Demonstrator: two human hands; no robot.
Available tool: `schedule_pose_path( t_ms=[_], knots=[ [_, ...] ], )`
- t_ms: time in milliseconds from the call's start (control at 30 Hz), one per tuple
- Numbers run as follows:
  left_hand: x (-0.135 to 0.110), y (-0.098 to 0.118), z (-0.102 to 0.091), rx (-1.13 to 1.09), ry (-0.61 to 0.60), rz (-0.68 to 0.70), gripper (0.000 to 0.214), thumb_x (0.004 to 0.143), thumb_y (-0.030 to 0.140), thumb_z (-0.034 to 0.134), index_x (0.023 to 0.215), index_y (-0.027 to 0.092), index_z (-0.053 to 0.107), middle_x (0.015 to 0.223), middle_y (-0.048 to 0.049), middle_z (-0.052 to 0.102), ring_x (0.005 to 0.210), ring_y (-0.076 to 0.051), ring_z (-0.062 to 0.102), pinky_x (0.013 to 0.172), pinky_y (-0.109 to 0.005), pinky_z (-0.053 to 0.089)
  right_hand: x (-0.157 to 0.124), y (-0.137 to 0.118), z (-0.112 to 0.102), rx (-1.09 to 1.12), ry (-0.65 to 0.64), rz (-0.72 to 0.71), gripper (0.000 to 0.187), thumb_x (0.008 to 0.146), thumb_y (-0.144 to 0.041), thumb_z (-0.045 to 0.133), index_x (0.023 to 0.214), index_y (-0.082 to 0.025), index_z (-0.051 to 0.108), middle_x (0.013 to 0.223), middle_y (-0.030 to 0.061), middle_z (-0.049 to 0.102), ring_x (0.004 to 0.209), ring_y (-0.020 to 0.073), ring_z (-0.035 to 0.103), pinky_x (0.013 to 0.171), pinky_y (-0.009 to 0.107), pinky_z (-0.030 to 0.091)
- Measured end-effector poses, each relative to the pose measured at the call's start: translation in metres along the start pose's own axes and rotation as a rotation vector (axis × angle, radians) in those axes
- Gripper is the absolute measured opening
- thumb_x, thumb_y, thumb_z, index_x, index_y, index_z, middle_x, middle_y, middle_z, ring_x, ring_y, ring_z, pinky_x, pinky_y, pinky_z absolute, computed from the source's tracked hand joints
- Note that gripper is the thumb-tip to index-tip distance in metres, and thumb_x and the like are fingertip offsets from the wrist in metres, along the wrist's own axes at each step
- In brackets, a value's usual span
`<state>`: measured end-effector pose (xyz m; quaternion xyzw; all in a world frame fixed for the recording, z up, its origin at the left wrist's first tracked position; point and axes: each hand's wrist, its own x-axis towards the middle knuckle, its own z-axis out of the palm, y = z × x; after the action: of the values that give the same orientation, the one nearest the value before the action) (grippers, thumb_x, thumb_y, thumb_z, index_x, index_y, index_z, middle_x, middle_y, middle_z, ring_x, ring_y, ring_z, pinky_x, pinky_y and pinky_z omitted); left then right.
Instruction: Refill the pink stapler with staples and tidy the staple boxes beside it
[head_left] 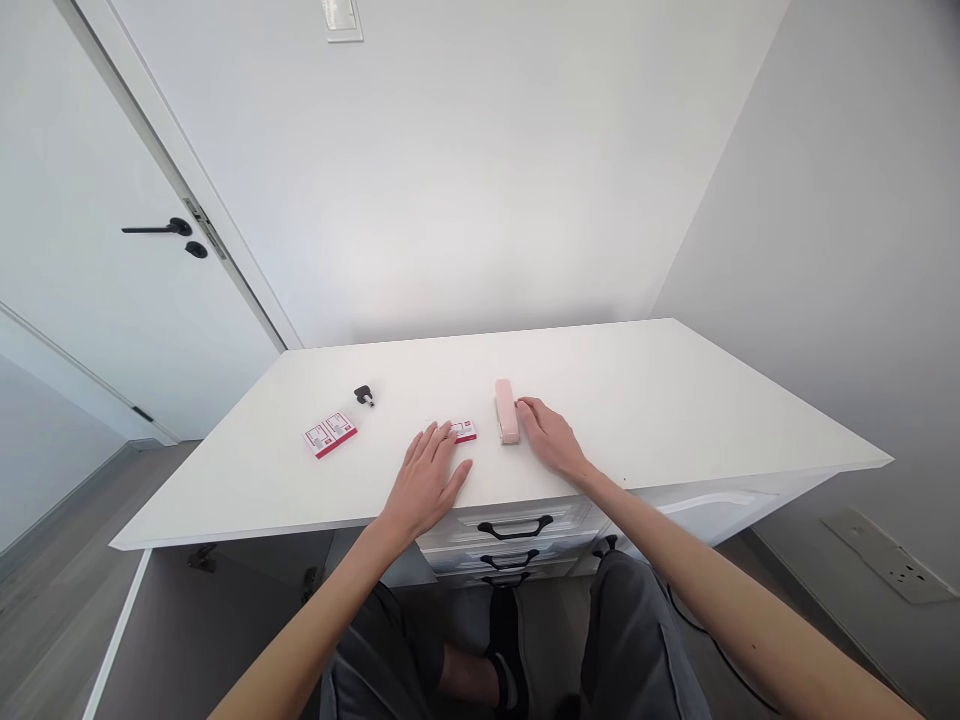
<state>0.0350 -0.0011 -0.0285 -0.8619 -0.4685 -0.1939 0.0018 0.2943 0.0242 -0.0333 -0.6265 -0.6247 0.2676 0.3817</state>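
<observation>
On the white cabinet top (600,380), a pink stapler (506,412) lies lengthwise in front of me. My right hand (550,436) rests just right of it, fingers curled together and fingertips close to its side. A small dark spot shows at those fingertips, but I cannot tell what it is. My left hand (427,480) lies palm down with its fingers stretched out. Its fingertips partly cover a small red-and-white box (465,430) left of the stapler.
Two more red-and-white boxes (330,435) lie side by side toward the left. Behind them is a black-headed key (364,395). Drawers with black handles (515,527) sit below the front edge. A cabinet door (202,630) stands open at lower left. Walls border the back and right.
</observation>
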Motion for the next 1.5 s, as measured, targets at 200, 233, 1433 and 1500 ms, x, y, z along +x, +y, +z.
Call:
schedule_pose_path(
  t_ms=[200,233,1433,1500],
  knots=[
    [0.019,0.018,0.011,-0.089,0.018,0.031,0.056,0.105,0.050,0.042,0.157,0.030,0.039,0.153,-0.0113,0.047,0.141,-0.032,0.041,0.116,-0.054,0.040,0.002,0.003,0.001,-0.023,0.018,-0.013,0.049,0.106,-0.054,0.029,0.133,-0.027,0.060,0.137,0.0072,0.068,0.125,0.0281,0.060,0.104,0.044,0.042],
    [0.022,0.022,0.012,-0.099,0.012,0.034,0.057,0.104,0.050,0.043,0.157,0.031,0.038,0.151,-0.0116,0.047,0.138,-0.032,0.043,0.114,-0.054,0.041,0.003,0.003,0.001,-0.025,0.019,-0.016,0.048,0.106,-0.053,0.030,0.133,-0.027,0.060,0.137,0.0073,0.068,0.126,0.0280,0.060,0.104,0.044,0.042],
    [-0.008,-0.099,-0.038,0.226,0.274,-0.412,0.054,0.098,0.044,0.044,0.141,0.012,0.050,0.152,-0.0243,0.040,0.148,-0.042,0.030,0.119,-0.062,0.027,0.001,0.002,0.000,-0.063,0.024,-0.086,0.053,0.107,-0.050,0.021,0.111,-0.028,0.069,0.113,0.0052,0.074,0.103,0.0260,0.064,0.090,0.039,0.045],
    [-0.018,-0.116,-0.047,0.254,0.263,-0.479,0.057,0.097,0.046,0.043,0.141,0.011,0.050,0.155,-0.0247,0.039,0.150,-0.042,0.027,0.120,-0.062,0.024,0.001,0.001,-0.001,-0.061,0.023,-0.080,0.054,0.107,-0.051,0.020,0.111,-0.028,0.069,0.113,0.0052,0.074,0.102,0.0262,0.064,0.089,0.039,0.045]
  ],
)
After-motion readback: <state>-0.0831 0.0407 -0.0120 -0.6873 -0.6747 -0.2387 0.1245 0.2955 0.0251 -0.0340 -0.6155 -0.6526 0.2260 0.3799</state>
